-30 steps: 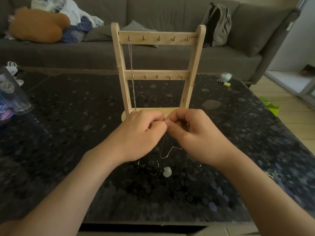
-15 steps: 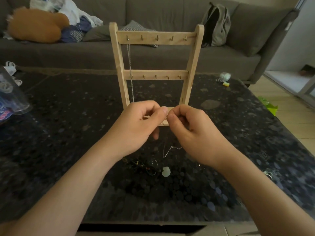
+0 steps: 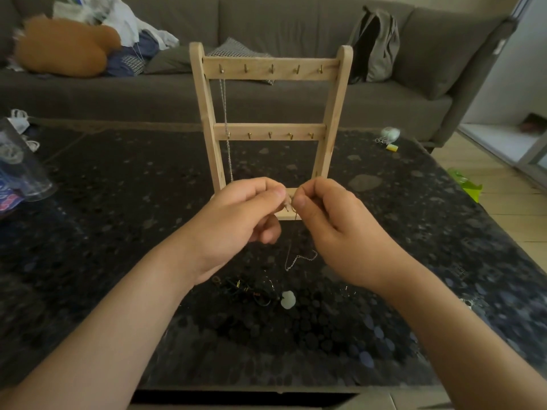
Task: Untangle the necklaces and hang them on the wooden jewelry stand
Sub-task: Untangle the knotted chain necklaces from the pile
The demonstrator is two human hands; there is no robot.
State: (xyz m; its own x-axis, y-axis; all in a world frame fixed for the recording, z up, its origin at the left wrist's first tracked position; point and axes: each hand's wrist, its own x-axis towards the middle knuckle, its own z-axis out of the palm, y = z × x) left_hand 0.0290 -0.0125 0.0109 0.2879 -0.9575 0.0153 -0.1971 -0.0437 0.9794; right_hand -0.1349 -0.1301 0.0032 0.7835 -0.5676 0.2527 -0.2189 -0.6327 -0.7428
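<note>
— Where does the grip sit?
— The left hand (image 3: 236, 220) and right hand (image 3: 331, 229) pinch the thin silver chain (image 3: 299, 258) just before the base of the tall wooden ladder-shaped jewelry stand (image 3: 270, 69).
— And around it?
— A twisted silver necklace (image 3: 226, 128) hangs from the stand's top rail, behind and left of the grip. Below it, nearer the person, a dark tangle of necklaces (image 3: 251, 291) and a pale round pendant (image 3: 288, 299) lie on the black speckled stone table (image 3: 118, 202).
</note>
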